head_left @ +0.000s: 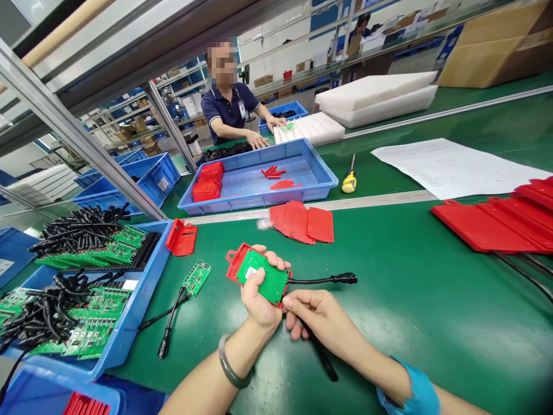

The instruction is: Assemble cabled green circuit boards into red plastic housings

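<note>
My left hand [258, 295] is closed round a red plastic case [235, 262] with a green circuit board [261, 276] seated in it, thumb pressing on the board. My right hand [311, 314] pinches the black cable at the case's lower right corner. One black cable [329, 280] runs right from the case to a connector; another [322, 358] trails under my right wrist. A second green board with cables [195, 278] lies on the green mat to the left, beside an empty red case [182, 237].
Blue bin [142, 288] at left holds several boards and cables. A blue tray [319, 170] with red parts lies ahead, red lids [305, 222] before it. Red assembled cases [492, 225], white paper [453, 167] and a yellow screwdriver [349, 181] lie right. A person [231, 109] works opposite.
</note>
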`<state>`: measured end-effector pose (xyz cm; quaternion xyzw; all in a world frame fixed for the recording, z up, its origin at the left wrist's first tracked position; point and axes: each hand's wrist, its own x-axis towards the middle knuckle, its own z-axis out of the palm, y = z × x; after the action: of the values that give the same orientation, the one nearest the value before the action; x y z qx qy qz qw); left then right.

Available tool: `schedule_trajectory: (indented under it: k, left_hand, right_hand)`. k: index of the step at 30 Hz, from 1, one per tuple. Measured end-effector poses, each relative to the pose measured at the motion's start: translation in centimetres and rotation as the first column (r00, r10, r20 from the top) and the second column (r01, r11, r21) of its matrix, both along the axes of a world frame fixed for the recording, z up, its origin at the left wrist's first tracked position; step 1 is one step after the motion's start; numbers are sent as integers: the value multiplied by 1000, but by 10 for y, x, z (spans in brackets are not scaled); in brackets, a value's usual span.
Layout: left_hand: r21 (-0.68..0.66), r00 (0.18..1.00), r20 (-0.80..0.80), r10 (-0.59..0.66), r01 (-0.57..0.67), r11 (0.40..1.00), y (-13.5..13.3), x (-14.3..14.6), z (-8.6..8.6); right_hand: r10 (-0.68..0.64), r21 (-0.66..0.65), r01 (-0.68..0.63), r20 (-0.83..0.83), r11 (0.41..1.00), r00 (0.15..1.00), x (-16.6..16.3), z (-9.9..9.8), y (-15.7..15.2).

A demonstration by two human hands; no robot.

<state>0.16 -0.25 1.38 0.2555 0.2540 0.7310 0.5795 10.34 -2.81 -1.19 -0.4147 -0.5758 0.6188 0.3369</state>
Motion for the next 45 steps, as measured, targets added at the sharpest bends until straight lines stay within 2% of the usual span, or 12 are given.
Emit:
schedule_trajectory:
  k: [2, 5, 7, 8, 10, 15, 21, 27, 33, 35, 40, 45]
  left_hand:
    - [-53, 998, 14, -66, 67, 996, 1, -4, -1]
    - [-122, 992, 51, -118, 124, 985, 4, -10, -3]
    - [-122, 990, 69, -123, 131, 984, 6, -11, -5]
    - [-120, 989, 75, -127, 136, 983, 6, -11, -6]
    - [-119, 987, 74, -141, 149, 982, 5, -10, -9]
    - [-97, 991, 17, -130, 131, 987, 3, -5, -12]
    - [-170, 973, 125, -191, 211, 963, 5, -7, -7]
    - [-222, 973, 119, -199, 221, 950, 5, -4, -10]
    - [-184, 984, 56, -171, 179, 967, 6, -3, -10]
    - [-167, 986, 50, -158, 164, 972, 6, -4, -10]
    - [-254, 980, 144, -137, 171, 952, 6, -7, -8]
    - [-263, 975, 157, -155, 193, 945, 8, -9, -8]
  right_hand:
    - [-33, 304, -22, 173, 952, 984, 9, 3, 0]
    - [-242, 770, -75, 289, 633, 926, 24, 10, 2]
    - [-383, 880, -70, 275, 469, 882, 30, 13, 4]
    - [-429, 887, -74, 292, 455, 855, 32, 14, 5]
    - [-443, 840, -100, 378, 533, 813, 30, 12, 7]
    - [-263, 617, -120, 494, 778, 829, 20, 1, 3]
    - [-176, 531, -104, 451, 841, 875, 23, 5, 8]
    - [-262, 676, -163, 480, 719, 837, 31, 7, 16]
    - [-503, 845, -338, 522, 414, 689, 33, 7, 13]
    - [-509, 846, -343, 523, 409, 683, 30, 4, 14]
    - [-367, 769, -149, 454, 622, 812, 26, 0, 18]
    - [-449, 842, -250, 479, 478, 754, 28, 4, 19]
